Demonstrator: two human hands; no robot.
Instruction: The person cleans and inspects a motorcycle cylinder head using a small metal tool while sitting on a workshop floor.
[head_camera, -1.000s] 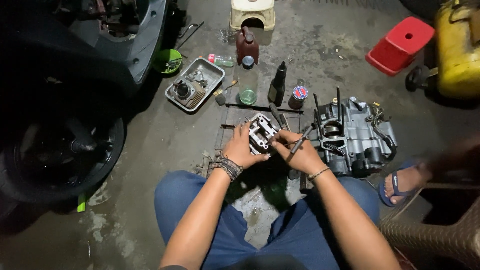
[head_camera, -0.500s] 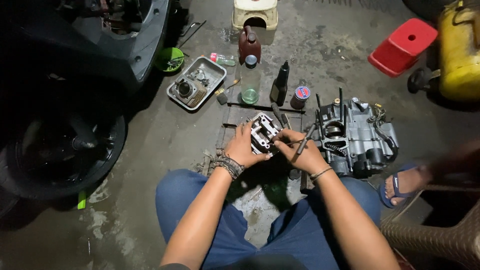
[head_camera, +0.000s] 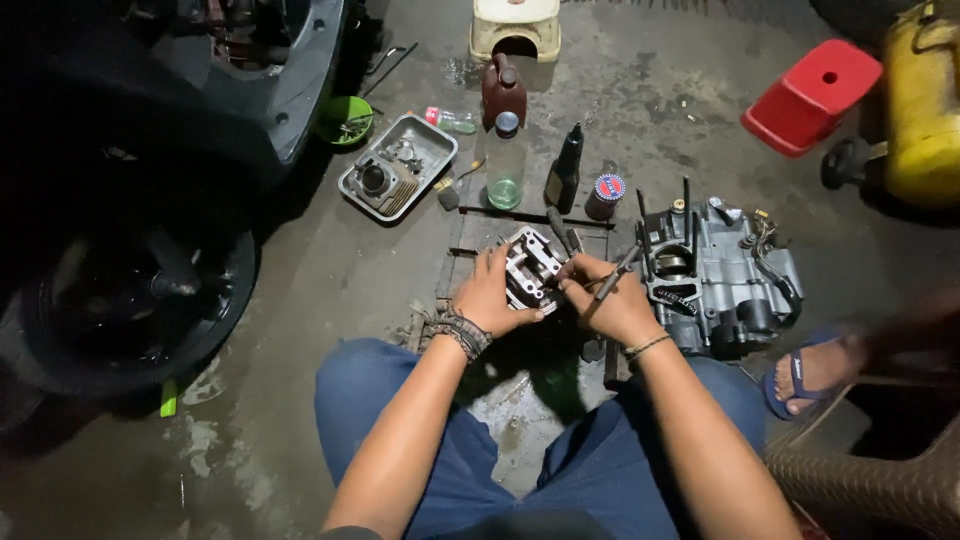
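Seen from the head camera, looking down over two knees in blue trousers, a metal cylinder head (head_camera: 530, 268) is held just above a wet concrete floor (head_camera: 300, 300), between the two hands. The left hand (head_camera: 492, 297) is wrapped around the part's left side, fingers closed over its upper edge, so the part is steadied there. The right hand (head_camera: 612, 300) is closed around a slim metal tool (head_camera: 612, 280), whose long axis is tilted up and to the right, away from the part; its lower end is hidden in the fist. The part lies immediately left of that tool hand, touching its fingertips. An engine crankcase (head_camera: 715, 275) is seen just to the right. Beyond, a metal tray of small parts (head_camera: 398, 166), a clear bottle (head_camera: 505, 162) and a dark red oil can (head_camera: 503, 90) are set out, well apart from the hands.
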